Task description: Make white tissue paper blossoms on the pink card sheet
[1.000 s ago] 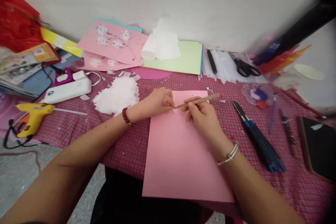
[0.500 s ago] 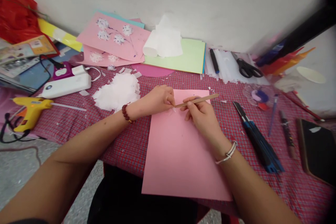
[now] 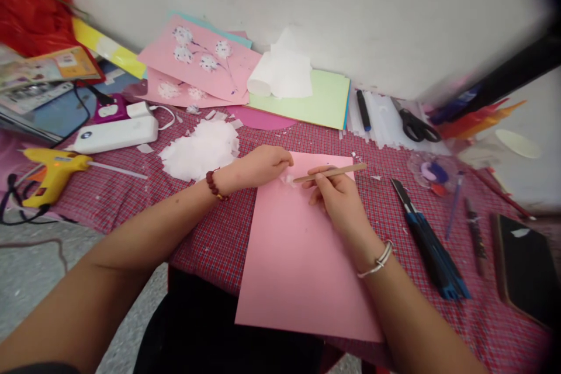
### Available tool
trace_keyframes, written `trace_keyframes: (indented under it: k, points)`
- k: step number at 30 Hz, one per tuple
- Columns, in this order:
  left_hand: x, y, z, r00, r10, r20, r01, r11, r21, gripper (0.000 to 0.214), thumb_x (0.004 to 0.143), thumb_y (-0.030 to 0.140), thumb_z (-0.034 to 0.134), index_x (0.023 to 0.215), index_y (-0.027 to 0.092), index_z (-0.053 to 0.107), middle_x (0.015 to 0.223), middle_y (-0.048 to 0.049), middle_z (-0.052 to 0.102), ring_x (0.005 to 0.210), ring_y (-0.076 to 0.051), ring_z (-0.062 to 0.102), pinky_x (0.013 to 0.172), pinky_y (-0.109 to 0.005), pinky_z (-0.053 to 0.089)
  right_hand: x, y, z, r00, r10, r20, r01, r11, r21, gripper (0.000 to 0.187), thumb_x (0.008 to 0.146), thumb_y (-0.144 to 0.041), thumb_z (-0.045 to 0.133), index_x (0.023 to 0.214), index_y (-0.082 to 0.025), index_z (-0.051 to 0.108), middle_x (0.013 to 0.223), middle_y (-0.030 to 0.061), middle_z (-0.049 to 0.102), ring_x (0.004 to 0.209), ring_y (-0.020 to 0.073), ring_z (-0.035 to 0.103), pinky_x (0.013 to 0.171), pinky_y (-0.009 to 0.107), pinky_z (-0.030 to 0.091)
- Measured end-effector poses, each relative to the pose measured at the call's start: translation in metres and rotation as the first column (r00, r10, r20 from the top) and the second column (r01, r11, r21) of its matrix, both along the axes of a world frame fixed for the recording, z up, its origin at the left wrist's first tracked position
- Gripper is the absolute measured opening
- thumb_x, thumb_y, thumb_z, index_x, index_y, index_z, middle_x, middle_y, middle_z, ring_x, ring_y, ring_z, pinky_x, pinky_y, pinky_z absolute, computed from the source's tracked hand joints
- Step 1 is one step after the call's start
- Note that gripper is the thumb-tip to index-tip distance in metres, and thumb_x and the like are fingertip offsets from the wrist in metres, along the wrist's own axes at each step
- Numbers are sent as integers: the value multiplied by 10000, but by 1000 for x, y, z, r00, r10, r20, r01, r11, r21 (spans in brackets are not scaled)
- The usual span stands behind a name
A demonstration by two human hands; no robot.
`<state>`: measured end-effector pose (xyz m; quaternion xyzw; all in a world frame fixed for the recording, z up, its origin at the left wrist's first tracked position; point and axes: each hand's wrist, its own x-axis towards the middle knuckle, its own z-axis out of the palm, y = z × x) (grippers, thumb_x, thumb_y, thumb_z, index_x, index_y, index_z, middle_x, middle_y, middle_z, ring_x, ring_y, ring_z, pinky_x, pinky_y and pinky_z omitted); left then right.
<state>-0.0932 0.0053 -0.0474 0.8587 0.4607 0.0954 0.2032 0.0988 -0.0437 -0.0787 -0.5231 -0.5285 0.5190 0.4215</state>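
A pink paper sheet (image 3: 298,257) lies on the red checked tablecloth (image 3: 210,228) in front of me. My right hand (image 3: 335,196) is closed around a thin wooden stick (image 3: 346,170), whose left tip meets a small white tissue piece (image 3: 288,179) near the sheet's top edge. My left hand (image 3: 263,165), a bead bracelet on its wrist, rests on the sheet's top left corner with fingers curled against that tissue piece. Whether they pinch it is unclear.
A pile of white tissue (image 3: 199,149) lies left of my hands, with a yellow glue gun (image 3: 50,175) and a white power bank (image 3: 116,133) farther left. Decorated pink sheets (image 3: 197,61), green paper (image 3: 315,102) and scissors (image 3: 414,124) line the wall. A blue cutter (image 3: 432,245) lies at right.
My left hand's fingers have pulled slightly back from the stick's tip, so the white tissue piece shows more. The view has shifted a little; the right hand holds the stick as before.
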Motion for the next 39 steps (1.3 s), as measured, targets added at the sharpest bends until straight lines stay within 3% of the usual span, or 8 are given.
trace_keyframes:
  k: [9,16,27,30,36,39]
  points:
    - [2,-3,2,1000,-3,-31,3,1000,2,308,869,146,413,933,124,713,974,-85,713,885,-189,629,773,-274,431,-2,2,-2,1000,4,-23,-5,999,-40,222,825,-369,533,907,-166,573,720,7,646,404,62,494,363,196,315]
    - [-3,1,-5,997,33,71,-32,999,-20,298,849,139,426,941,135,710,992,-68,718,897,-165,635,801,-252,443,6,3,-1,993,-71,-91,67,997,-43,229,808,-383,574,893,-170,576,721,14,648,423,74,512,350,196,279]
    - [-1,-2,-3,995,38,94,-37,999,-14,289,839,147,439,888,126,723,918,-71,718,848,-165,638,747,-251,451,1,3,-5,999,-14,-48,12,999,-40,221,817,-377,559,892,-170,580,697,4,645,417,72,510,353,193,277]
    - [-4,-1,-1,995,38,98,-33,998,-50,300,817,120,450,954,122,717,986,-78,716,900,-166,640,801,-254,461,-1,3,-6,999,-6,-46,4,999,-44,231,818,-386,552,900,-171,577,701,6,651,408,70,505,350,197,274]
    - [-10,1,5,988,-67,137,91,981,-170,385,729,47,457,1028,118,688,1051,-76,706,959,-159,637,857,-245,468,0,5,-6,997,-24,-72,21,998,-51,231,798,-384,572,876,-168,592,675,5,645,386,68,484,339,203,267]
    - [-12,3,2,981,-47,188,84,977,-197,401,709,38,451,1025,117,685,1058,-75,708,965,-158,636,879,-259,467,2,4,-5,992,-77,-104,71,996,-52,229,800,-388,582,881,-173,589,710,18,658,408,76,506,334,198,256]
